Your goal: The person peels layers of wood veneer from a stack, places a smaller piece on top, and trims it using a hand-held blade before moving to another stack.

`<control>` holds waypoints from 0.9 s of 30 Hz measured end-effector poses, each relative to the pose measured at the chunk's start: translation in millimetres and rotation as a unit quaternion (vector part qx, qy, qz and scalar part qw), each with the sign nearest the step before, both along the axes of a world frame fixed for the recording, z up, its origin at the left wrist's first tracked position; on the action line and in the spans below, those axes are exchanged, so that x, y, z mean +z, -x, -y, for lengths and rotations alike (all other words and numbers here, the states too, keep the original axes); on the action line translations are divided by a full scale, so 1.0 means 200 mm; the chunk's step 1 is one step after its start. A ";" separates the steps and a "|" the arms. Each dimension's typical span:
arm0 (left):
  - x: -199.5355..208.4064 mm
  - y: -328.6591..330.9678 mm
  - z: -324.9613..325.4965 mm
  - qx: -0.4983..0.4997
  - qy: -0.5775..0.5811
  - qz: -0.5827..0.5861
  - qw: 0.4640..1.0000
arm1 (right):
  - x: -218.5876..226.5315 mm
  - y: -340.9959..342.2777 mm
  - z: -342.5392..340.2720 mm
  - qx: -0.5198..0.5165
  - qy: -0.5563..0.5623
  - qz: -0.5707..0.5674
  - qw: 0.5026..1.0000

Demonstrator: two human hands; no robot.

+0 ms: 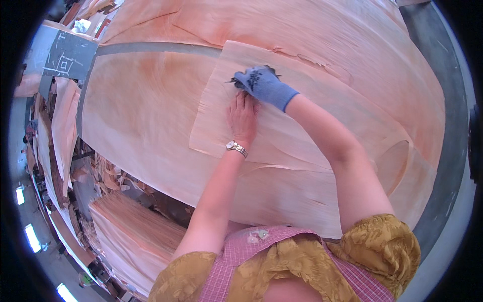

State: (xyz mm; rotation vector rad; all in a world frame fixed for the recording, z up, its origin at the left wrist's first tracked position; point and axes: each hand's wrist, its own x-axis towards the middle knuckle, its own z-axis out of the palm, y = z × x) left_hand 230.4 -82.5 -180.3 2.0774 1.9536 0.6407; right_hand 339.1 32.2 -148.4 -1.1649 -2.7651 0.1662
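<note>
My bare left hand (243, 118), with a metal-band watch (235, 146) on its wrist, lies flat with fingers stretched over a thin pale wood veneer piece (211, 118). Just beyond its fingertips, my right hand (264, 86) in a blue-grey knit glove is closed around a small dark tool (237, 82). Thin dark ends stick out at both sides of the glove; its kind is hidden by the fingers. The veneer piece overlaps a larger veneer sheet (136, 95) spread over the table.
Another reddish veneer sheet (322, 30) covers the far side, with a torn, wrinkled edge. A grey table border (437, 100) runs along the right. A veneer stack (136, 226) and loose scraps (108, 173) lie at the lower left. A grey panel (70, 55) stands left.
</note>
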 end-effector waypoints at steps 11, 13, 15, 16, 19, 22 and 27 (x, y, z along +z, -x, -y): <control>0.29 0.22 -0.34 -0.020 0.121 0.017 0.992 | -0.01 0.15 -0.08 0.047 0.040 0.126 0.990; 0.22 0.24 -0.35 -0.052 0.097 -0.013 0.994 | 0.00 0.12 -0.06 0.045 0.029 0.137 0.989; 0.21 0.22 -0.34 -0.070 0.080 -0.027 0.994 | 0.04 0.08 -0.02 0.036 0.044 0.155 0.986; 0.22 0.21 -0.34 -0.079 0.076 -0.065 0.992 | 0.03 0.03 -0.01 -0.001 0.040 0.142 0.989; 0.23 0.22 -0.34 -0.080 0.093 -0.136 0.983 | 0.05 -0.18 0.08 -0.080 0.045 0.134 0.987; 0.26 0.16 -0.36 -0.069 0.154 -0.156 0.973 | 0.03 -0.45 0.17 -0.126 0.066 0.153 0.978; 0.16 -0.08 -0.34 -0.181 0.047 -0.066 0.980 | 0.05 -0.54 0.24 -0.155 0.096 0.133 0.974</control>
